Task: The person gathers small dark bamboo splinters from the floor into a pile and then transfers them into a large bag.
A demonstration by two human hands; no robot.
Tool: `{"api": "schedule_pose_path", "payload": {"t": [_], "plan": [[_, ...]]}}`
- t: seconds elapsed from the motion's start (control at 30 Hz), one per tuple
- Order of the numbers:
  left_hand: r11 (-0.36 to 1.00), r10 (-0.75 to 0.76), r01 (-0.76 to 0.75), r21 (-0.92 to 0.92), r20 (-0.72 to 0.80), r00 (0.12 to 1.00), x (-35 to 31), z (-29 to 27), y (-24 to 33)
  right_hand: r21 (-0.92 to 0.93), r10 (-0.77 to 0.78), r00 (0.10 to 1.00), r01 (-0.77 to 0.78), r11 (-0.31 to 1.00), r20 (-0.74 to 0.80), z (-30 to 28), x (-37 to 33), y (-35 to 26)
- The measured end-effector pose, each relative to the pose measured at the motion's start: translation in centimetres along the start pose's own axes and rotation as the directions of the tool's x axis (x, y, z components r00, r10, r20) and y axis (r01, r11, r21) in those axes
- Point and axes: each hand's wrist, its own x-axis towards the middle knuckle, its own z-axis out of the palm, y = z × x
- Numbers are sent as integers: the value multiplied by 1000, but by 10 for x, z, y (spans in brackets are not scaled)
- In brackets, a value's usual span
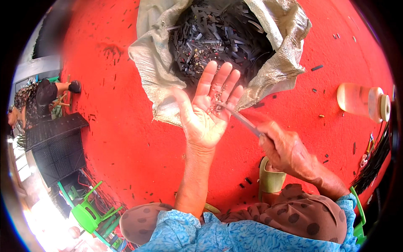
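Palm up, with its fingers stretched out, my left hand [205,113] is held over the near rim of a woven sack [157,75]. Small brown and dark crumbs [217,95] lie across its palm and fingers. My right hand [285,147] is closed around a knife [245,122], whose narrow grey blade points up and left. The blade's tip is at the crumbs on my left palm; the grip is hidden inside my fingers. Inside the wide-open sack is a heap of black and grey strip offcuts [218,38], with small coloured bits among them.
Offcuts are scattered over the red floor [126,159]. A clear jar [359,101] lies at the right, near a bundle of black strips [373,159]. On the left are a black woven basket [58,147], a green chair [88,214] and another person [37,96].
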Motion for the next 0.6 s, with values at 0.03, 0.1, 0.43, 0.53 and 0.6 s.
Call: {"api": "schedule_pose_path", "payload": {"t": [0.03,0.1,0.43,0.53,0.6], "plan": [[1000,0,0,0,-1,1000,0,-1,0,-13,-20,998,21,1000,54,1,-2,-1],[1000,1,-1,-1,-3,1000,1,-2,1,-10,-27,998,28,1000,63,2,-4,-1],[998,53,-53,22,9,999,2,-3,6,97,114,993,-113,989,-4,3,-6,1],[997,66,-66,38,2,998,2,-2,7,142,118,991,-109,984,-58,3,-3,3],[997,69,-69,37,-2,998,2,-2,8,114,120,992,-114,987,-48,2,-1,3]]}}
